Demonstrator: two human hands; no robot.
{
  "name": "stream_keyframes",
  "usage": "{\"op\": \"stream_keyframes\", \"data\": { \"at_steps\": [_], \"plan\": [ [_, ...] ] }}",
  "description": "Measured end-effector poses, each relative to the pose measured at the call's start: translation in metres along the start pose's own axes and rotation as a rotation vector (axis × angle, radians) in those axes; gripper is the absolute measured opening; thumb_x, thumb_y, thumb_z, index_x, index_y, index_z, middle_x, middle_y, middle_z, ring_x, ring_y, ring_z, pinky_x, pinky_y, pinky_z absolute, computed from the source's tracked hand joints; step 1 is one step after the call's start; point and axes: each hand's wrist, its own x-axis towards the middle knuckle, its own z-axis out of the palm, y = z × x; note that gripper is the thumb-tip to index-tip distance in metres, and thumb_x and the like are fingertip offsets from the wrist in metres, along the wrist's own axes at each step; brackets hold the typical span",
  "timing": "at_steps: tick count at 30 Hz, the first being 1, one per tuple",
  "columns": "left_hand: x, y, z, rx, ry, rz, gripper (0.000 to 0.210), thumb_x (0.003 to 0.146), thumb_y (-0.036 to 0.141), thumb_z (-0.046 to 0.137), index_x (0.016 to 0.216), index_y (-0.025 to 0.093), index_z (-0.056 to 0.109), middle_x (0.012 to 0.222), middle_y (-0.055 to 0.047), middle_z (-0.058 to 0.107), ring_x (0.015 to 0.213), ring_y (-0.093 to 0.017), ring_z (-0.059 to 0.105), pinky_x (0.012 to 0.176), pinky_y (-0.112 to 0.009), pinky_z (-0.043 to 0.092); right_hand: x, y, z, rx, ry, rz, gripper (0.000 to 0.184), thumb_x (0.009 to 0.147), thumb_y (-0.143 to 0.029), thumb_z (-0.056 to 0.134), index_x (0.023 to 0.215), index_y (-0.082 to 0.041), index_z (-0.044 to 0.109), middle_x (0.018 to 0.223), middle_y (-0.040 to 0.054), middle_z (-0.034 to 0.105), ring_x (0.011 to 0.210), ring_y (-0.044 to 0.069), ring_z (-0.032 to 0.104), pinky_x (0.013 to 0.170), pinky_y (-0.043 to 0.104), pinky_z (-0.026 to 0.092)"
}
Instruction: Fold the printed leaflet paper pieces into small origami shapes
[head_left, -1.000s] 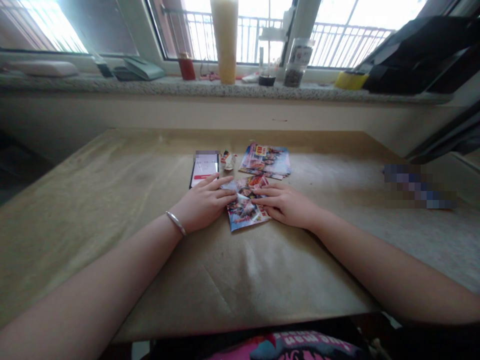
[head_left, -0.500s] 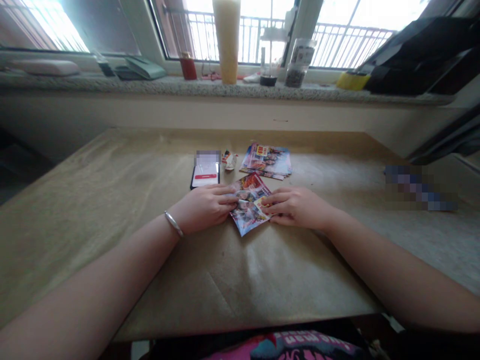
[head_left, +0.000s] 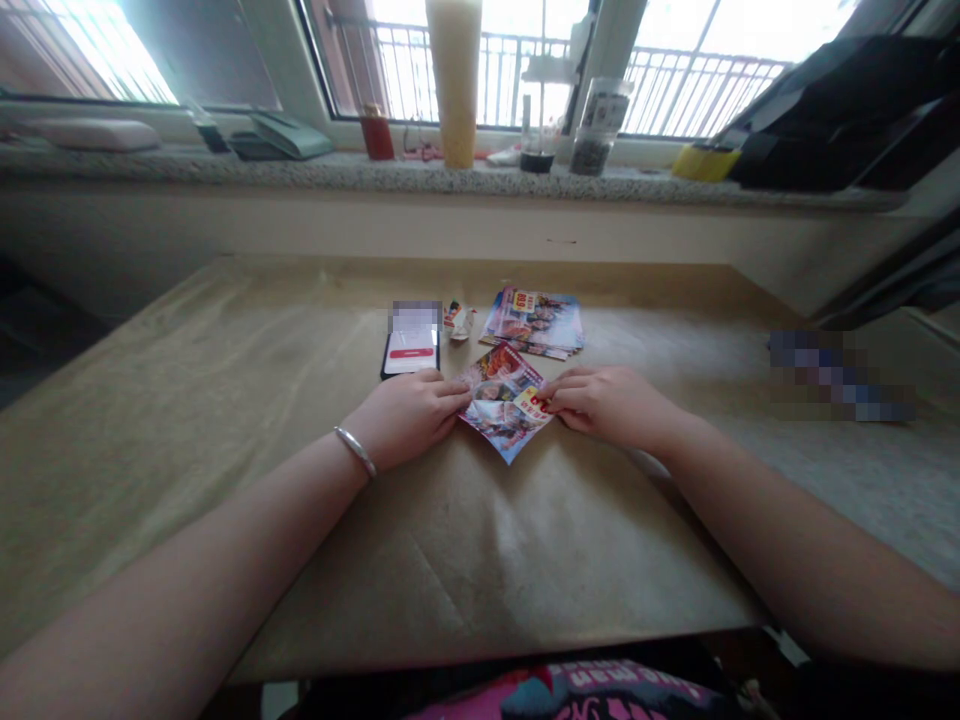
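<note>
A square of printed, colourful paper (head_left: 504, 410) lies on the table, turned so that one corner points toward me; creases cross it. My left hand (head_left: 421, 412), with a silver bangle at the wrist, pinches its left corner. At the opposite corner, the fingers of my right hand (head_left: 600, 402) are closed on the paper beside a yellow printed patch. Just beyond my left hand lies a phone (head_left: 411, 352) with a lit screen. A crumpled scrap of paper (head_left: 459, 322) is to the right of the phone. Behind the square rests a stack of similar printed sheets (head_left: 541, 322).
The brown table (head_left: 420, 560) reaches back to a low wall below a stone windowsill (head_left: 300, 175). On the sill stand a tall yellowish cylinder (head_left: 459, 90), a red jar (head_left: 376, 135), clear containers and a black bag (head_left: 840, 115). A blurred object (head_left: 836, 375) lies at the right.
The paper has turned slightly, its near corner shifting right, and looks more spread open. My right hand has moved up a little and its fingers have drawn back to the paper's corner.
</note>
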Motion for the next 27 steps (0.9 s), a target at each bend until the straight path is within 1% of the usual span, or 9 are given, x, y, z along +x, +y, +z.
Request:
{"op": "stream_keyframes", "data": {
  "at_steps": [4,8,11,14,17,20,22,24,27],
  "plan": [
    [0.0,0.0,-0.002,-0.031,-0.034,-0.04,0.026,0.092,0.026,0.045,0.105,0.021,0.067,0.104,-0.004,0.069,0.087,-0.02,0.061,0.075,-0.032,0.051,0.0,0.004,0.001,0.117,0.016,0.055,0.019,0.08,-0.015,0.051,0.084,-0.023,0.068,0.101,0.0015,0.071,0.09,0.018,0.065,0.079,0.029,0.049],
    [0.003,0.001,-0.005,-0.064,-0.065,-0.148,0.023,0.091,0.025,0.046,0.091,0.018,0.068,0.089,-0.005,0.067,0.08,-0.018,0.06,0.071,-0.029,0.048,0.001,0.008,0.003,0.269,0.06,0.093,0.013,0.077,-0.015,0.051,0.077,-0.019,0.064,0.091,0.0043,0.071,0.085,0.017,0.063,0.079,0.028,0.047],
    [0.005,0.001,-0.004,-0.078,-0.055,-0.21,0.02,0.089,0.023,0.046,0.084,0.016,0.064,0.081,-0.006,0.064,0.074,-0.018,0.058,0.067,-0.029,0.046,0.002,0.009,0.006,0.277,0.066,0.199,0.012,0.078,-0.016,0.05,0.076,-0.018,0.061,0.083,0.0055,0.068,0.078,0.018,0.06,0.073,0.029,0.045],
    [0.006,0.0,-0.001,-0.115,-0.045,-0.274,0.015,0.087,0.021,0.046,0.083,0.015,0.059,0.079,-0.005,0.063,0.072,-0.018,0.057,0.065,-0.028,0.044,0.004,0.007,0.009,0.243,0.074,0.316,0.013,0.08,-0.019,0.048,0.074,-0.018,0.059,0.075,0.0049,0.064,0.072,0.018,0.057,0.066,0.027,0.041],
    [0.007,0.0,0.002,-0.187,-0.022,-0.335,0.013,0.086,0.021,0.047,0.091,0.015,0.058,0.08,-0.005,0.063,0.072,-0.017,0.058,0.065,-0.027,0.043,0.008,0.001,0.014,0.253,0.114,0.413,0.015,0.082,-0.022,0.046,0.075,-0.017,0.058,0.075,0.0045,0.061,0.07,0.016,0.055,0.063,0.026,0.039],
    [0.009,0.002,0.004,-0.259,0.006,-0.431,0.026,0.086,0.025,0.05,0.111,0.017,0.055,0.08,-0.003,0.064,0.069,-0.015,0.058,0.062,-0.025,0.042,0.015,-0.005,0.019,0.204,0.1,0.482,0.024,0.086,-0.036,0.046,0.076,-0.017,0.057,0.074,0.0056,0.061,0.069,0.017,0.054,0.06,0.026,0.038],
    [0.011,0.004,0.004,-0.285,-0.006,-0.506,0.034,0.087,0.029,0.052,0.119,0.016,0.052,0.078,-0.003,0.064,0.068,-0.015,0.058,0.06,-0.025,0.041,0.02,-0.008,0.021,0.165,0.08,0.528,0.029,0.086,-0.043,0.047,0.08,-0.017,0.06,0.077,0.0071,0.063,0.072,0.019,0.056,0.062,0.028,0.038],
    [0.013,0.005,0.004,-0.291,-0.027,-0.552,0.039,0.087,0.032,0.053,0.122,0.016,0.05,0.077,-0.003,0.064,0.068,-0.016,0.059,0.06,-0.025,0.04,0.023,-0.011,0.023,0.139,0.074,0.58,0.033,0.084,-0.048,0.049,0.088,-0.018,0.062,0.081,0.0084,0.065,0.074,0.021,0.057,0.062,0.029,0.038],
    [0.015,0.005,0.004,-0.274,-0.051,-0.568,0.041,0.086,0.036,0.054,0.122,0.017,0.051,0.076,-0.002,0.064,0.069,-0.017,0.059,0.059,-0.026,0.039,0.026,-0.013,0.024,0.117,0.077,0.639,0.037,0.082,-0.052,0.053,0.097,-0.02,0.063,0.084,0.0081,0.067,0.074,0.022,0.058,0.061,0.029,0.038]
  ]
}}
